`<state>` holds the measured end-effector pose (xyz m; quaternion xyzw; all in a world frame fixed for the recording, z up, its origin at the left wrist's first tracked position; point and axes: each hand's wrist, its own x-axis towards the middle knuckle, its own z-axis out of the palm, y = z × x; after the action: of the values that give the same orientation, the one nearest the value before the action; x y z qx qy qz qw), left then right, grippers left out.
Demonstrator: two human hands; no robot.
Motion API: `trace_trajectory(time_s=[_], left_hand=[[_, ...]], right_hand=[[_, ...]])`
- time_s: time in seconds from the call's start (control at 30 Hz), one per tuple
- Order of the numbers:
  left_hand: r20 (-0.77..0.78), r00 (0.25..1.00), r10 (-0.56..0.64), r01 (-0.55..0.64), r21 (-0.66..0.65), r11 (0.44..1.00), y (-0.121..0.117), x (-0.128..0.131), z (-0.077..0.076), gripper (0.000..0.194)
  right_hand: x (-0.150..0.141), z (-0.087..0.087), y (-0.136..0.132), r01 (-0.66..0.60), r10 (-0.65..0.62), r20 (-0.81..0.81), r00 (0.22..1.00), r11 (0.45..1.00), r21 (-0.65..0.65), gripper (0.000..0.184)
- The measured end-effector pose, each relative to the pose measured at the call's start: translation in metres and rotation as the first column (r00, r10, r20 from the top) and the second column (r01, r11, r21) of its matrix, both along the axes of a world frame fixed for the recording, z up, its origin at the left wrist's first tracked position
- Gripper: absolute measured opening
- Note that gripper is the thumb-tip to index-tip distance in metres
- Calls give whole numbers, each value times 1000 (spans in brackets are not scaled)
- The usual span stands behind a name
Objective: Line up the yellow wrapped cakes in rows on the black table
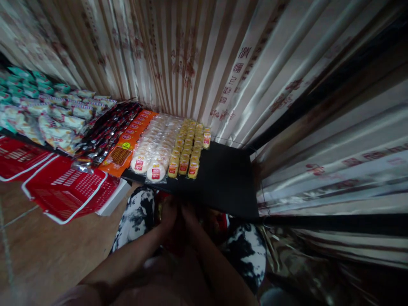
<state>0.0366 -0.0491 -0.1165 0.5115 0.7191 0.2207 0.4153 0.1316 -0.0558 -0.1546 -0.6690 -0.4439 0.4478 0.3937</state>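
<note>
Low between my knees, just under the near edge of the black table (pixel 223 182), my left hand (pixel 168 212) and my right hand (pixel 190 216) are close together. Both reach down at a dark red thing (pixel 218 223), too dim to name. Shadow hides my fingers, so I cannot see what they hold, if anything. On the table above them stand rows of small yellow packaged snacks (pixel 188 151). To their left lie rows of round white wrapped crackers (pixel 156 170), then flat orange snack packets (pixel 121 157).
Further left are dark shiny packets (pixel 105 131), white-and-yellow bags (pixel 63 123) and green packets (pixel 28 83). A red shopping basket (pixel 70 187) with white handles stands on the tiled floor (pixel 41 250), beside a white box (pixel 111 197). A pleated, printed curtain (pixel 191 55) hangs behind the table.
</note>
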Motion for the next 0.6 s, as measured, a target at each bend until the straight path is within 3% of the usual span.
trace_trajectory(time_s=[0.13, 0.33, 0.47, 0.6], left_hand=[[154, 988, 3, -19, 105, 994, -28, -11, 13, 23], [254, 960, -115, 32, 309, 951, -63, -29, 36, 23], [316, 930, -186, 47, 400, 915, -76, -38, 60, 31], [284, 938, -197, 46, 464, 885, -78, -42, 82, 26]], right_hand=[[0, 22, -19, 17, -84, -301, 950, 976, -218, 28], [0, 68, -44, -106, -14, -520, 854, 974, -200, 36], [0, 99, -52, -85, 8, -482, 876, 987, -140, 36], [2, 130, -54, -75, 35, -390, 920, 993, -89, 39]])
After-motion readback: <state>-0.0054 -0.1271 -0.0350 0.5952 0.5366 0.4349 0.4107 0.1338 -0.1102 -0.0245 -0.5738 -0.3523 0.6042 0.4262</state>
